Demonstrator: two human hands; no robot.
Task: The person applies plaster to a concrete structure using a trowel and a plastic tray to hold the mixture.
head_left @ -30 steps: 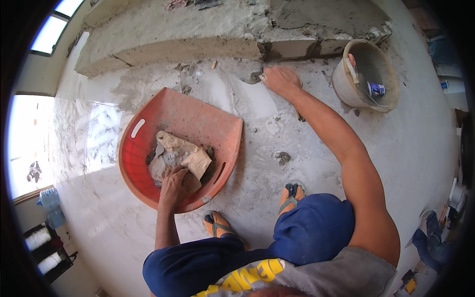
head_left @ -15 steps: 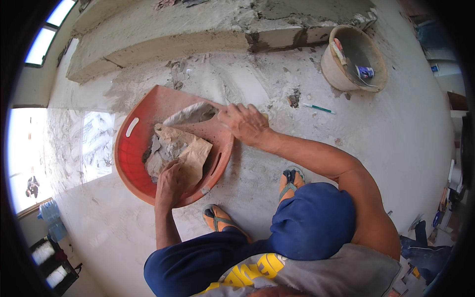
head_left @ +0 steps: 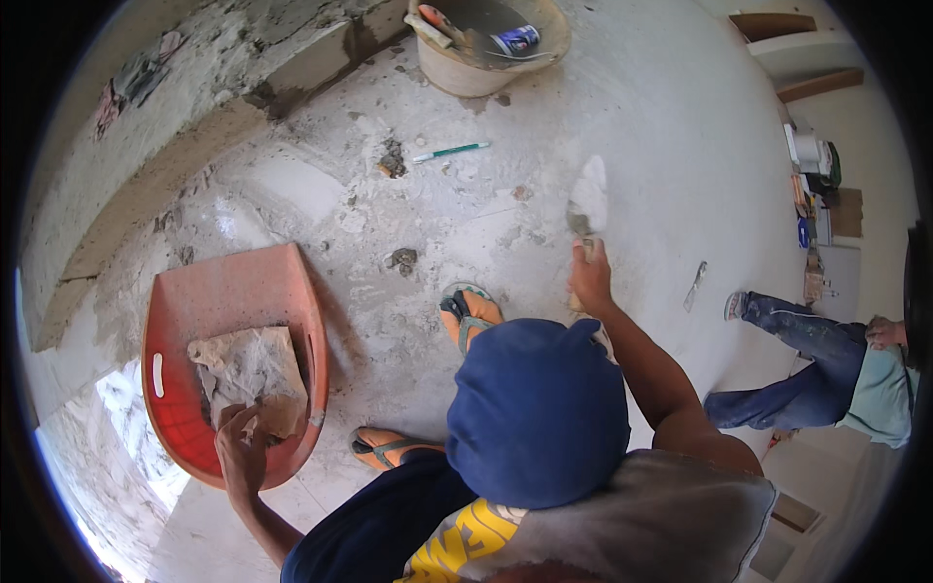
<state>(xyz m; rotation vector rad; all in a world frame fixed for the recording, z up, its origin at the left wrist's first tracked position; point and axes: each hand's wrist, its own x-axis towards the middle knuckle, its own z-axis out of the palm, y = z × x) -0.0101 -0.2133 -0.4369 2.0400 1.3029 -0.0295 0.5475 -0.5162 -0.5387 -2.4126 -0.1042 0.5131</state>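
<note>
A red plastic scoop-shaped tub (head_left: 219,272) with slotted handholds rests on the floor at the left. In it lies a torn piece of brown paper (head_left: 262,360), smeared with grey mortar. My left hand (head_left: 241,449) is closed on the paper's near edge, its fingertips partly hidden. Out to the right, my right hand (head_left: 589,280) grips a trowel (head_left: 589,194) by its handle, low over the pale floor. The trowel's blade points away from me and carries some grey residue.
A bucket (head_left: 462,73) holding tools and a blue-and-white container stands at the far side. A green pen (head_left: 452,153) and mortar lumps (head_left: 401,260) lie on the floor. A concrete ledge (head_left: 185,146) runs along the far left. Another person (head_left: 807,379) is at the right.
My right hand has carried the trowel from the tub out over the floor to the right. The view has turned right, bringing another person into sight. My left hand stays at the paper.
</note>
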